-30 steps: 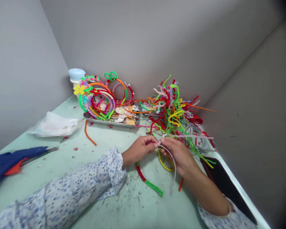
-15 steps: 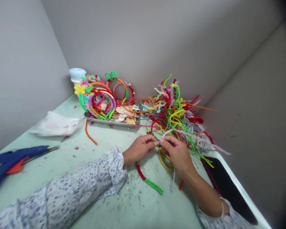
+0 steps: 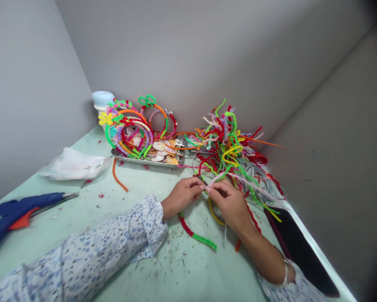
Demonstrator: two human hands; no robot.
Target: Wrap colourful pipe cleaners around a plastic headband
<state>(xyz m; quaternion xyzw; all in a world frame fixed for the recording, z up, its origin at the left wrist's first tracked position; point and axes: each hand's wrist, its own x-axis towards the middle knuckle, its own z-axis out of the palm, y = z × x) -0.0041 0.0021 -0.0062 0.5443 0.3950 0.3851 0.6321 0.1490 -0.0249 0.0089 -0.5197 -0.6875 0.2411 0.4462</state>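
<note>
My left hand [image 3: 184, 196] is closed in a pinch on a headband, part of it hidden behind the fingers. The headband's wrapped red and green arm [image 3: 204, 240] curves out below this hand. Fingertip to fingertip with it, my right hand [image 3: 231, 205] pinches a pale pink pipe cleaner [image 3: 254, 186], whose long tail stretches to the right over the pile. Under my right hand lies a yellow ring [image 3: 214, 213], partly covered. A large tangle of coloured pipe cleaners [image 3: 231, 151] sits just beyond both hands.
Finished headbands [image 3: 128, 134] stand in a metal tray [image 3: 147, 162] of shell-like pieces. To the left lie a white plastic packet [image 3: 77, 163] and a blue glue gun [image 3: 21, 207]. A black flat device [image 3: 305, 251] rests along the right edge. Grey wire hoops [image 3: 260, 178] lie beside the pile.
My right hand has shifted slightly left, and the pale pink tail has drawn in with it. A red pipe cleaner now shows beside my right wrist. The headband's green end has moved slightly up and right.
</note>
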